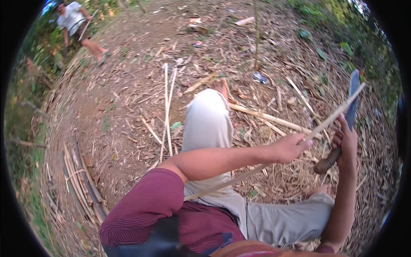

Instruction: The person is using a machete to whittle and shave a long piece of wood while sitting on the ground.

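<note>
Wrapped round a long, pale strip of split wood or bamboo [337, 112], my left hand [289, 148] reaches across in front of my body. The strip slants from my lap up toward the far right. My right hand [347, 145] grips a machete [352, 100], its blade pointing up and away and its brown handle [328, 162] angled down to the left. Near its far end, the strip crosses the blade, and my right fingers lie close to it. Whether the edge touches the strip, I cannot tell. My bent leg [208, 118] in pale trousers stands left of the strip.
Two thin pale strips [167, 107] lie left of my raised knee. A tied bundle of sticks [79, 182] rests farther left. A pale pole [274, 118] lies among dry leaves and shavings. A thin stem [257, 38] stands ahead. Another person [72, 19] holds a stick at the far left.
</note>
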{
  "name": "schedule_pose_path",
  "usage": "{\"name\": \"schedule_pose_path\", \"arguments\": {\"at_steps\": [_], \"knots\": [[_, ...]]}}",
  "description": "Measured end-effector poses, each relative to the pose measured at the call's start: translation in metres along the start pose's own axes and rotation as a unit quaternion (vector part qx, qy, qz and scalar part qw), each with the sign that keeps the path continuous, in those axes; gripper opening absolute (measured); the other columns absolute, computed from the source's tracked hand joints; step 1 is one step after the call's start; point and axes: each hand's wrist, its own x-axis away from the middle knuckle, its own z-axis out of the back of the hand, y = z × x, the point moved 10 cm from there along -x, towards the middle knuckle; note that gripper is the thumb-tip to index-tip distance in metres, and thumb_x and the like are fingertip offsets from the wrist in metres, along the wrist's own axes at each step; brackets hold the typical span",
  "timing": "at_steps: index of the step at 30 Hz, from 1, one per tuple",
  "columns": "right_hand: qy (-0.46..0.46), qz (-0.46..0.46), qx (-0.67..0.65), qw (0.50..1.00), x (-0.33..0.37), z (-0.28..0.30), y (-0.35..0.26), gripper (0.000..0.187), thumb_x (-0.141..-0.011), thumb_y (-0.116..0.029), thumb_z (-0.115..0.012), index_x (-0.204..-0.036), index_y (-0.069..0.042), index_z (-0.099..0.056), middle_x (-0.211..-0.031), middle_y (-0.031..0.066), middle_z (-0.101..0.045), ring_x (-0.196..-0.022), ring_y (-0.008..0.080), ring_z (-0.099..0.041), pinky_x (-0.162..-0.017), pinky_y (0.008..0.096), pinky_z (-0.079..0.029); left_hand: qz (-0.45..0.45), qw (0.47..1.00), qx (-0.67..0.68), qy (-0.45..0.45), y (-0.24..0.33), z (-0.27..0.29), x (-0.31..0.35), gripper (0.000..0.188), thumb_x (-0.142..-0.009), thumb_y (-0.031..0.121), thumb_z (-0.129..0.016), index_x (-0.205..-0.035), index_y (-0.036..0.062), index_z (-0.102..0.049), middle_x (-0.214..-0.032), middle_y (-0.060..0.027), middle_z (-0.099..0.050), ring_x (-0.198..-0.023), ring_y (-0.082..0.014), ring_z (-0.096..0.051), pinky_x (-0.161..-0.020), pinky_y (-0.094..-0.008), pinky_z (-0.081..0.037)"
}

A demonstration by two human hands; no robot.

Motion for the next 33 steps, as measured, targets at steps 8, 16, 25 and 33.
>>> {"name": "schedule_pose_path", "arguments": {"at_steps": [8, 16, 25, 33], "knots": [[-0.069, -0.007, -0.027, 0.997, 0.003, -0.007, -0.004, 0.029, -0.092, -0.027, -0.068, -0.102, -0.002, -0.058, -0.064, -0.007, -0.04, -0.048, 0.0027, -0.039, -0.043, 0.0222, -0.037, 0.019, 0.998, 0.052, -0.023, 0.001, -0.003, 0.002, 0.029, -0.105, 0.037, -0.041, -0.1, 0.0095, -0.05, -0.066, 0.003, -0.046, -0.049, -0.0043, -0.04, -0.042, -0.0206, -0.033], [-0.049, -0.001, -0.016, 0.999, 0.007, -0.002, -0.004, 0.027, -0.093, -0.028, -0.067, -0.094, -0.004, -0.053, -0.065, -0.0046, -0.043, -0.049, 0.0025, -0.041, -0.042, 0.0223, -0.04, 0.054, 0.99, 0.123, -0.031, -0.002, -0.004, 0.011, 0.022, -0.105, 0.03, -0.035, -0.1, 0.0108, -0.045, -0.078, -0.0017, -0.053, -0.048, -0.0064, -0.045, -0.042, -0.02, -0.034], [-0.039, 0.015, 0.014, 0.999, 0.0, 0.002, -0.004, 0.033, -0.091, -0.031, -0.068, -0.088, -0.004, -0.048, -0.067, -0.0014, -0.046, -0.049, 0.0038, -0.045, -0.042, 0.0233, -0.042, 0.058, 0.987, 0.145, -0.026, -0.001, -0.001, 0.012, 0.022, -0.105, 0.027, -0.039, -0.104, 0.0077, -0.05, -0.073, 0.0009, -0.049, -0.048, -0.0045, -0.036, -0.043, -0.0187, -0.031], [-0.012, 0.027, 0.062, 0.998, -0.004, 0.007, -0.004, 0.025, -0.094, -0.028, -0.064, -0.099, -0.004, -0.058, -0.064, -0.0056, -0.042, -0.048, 0.0025, -0.041, -0.041, 0.0221, -0.039, 0.054, 0.984, 0.167, -0.025, 0.002, 0.003, 0.013, 0.029, -0.104, 0.028, -0.04, -0.107, 0.0048, -0.057, -0.069, 0.0034, -0.046, -0.047, -0.0025, -0.033, -0.041, -0.0181, -0.027]]}}
